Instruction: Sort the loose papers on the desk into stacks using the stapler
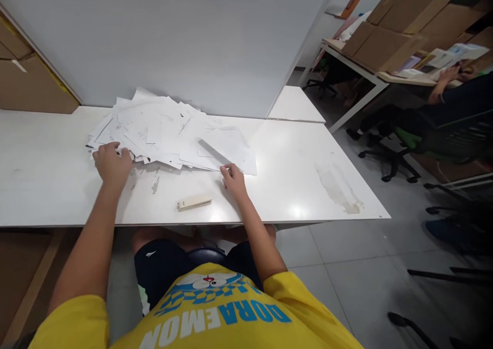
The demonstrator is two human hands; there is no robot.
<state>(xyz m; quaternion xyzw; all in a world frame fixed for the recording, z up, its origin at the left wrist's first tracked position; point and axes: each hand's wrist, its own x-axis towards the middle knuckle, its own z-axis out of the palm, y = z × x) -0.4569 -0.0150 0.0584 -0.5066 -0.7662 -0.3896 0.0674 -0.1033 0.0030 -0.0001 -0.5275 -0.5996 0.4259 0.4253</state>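
From my remote seat, the far left showed a brown cardboard box (pixel 26 82) standing against the grey partition (pixel 173 36) behind the white table (pixel 46 185). The left hand (pixel 111 163) lay palm down on the near left corner of the paper pile (pixel 165 131), its fingers loosely curled and slightly apart, pressing the sheets without gripping any. The pile was a loose, fanned spread of white sheets lying flat on the table against the partition, between the two hands. Just in front of it, near the table's front edge, lay a small cream stapler (pixel 194 201), touching neither hand. The right hand (pixel 233 178) rested at the pile's near right edge, fingertips drawn together on the border of the lowest sheet; I could not tell whether they pinched it. Farther right, a stain (pixel 339 187) marked the tabletop. At the far right another person's hand (pixel 447 77) rested on a separate desk (pixel 362 72) loaded with cardboard boxes (pixel 396 31).
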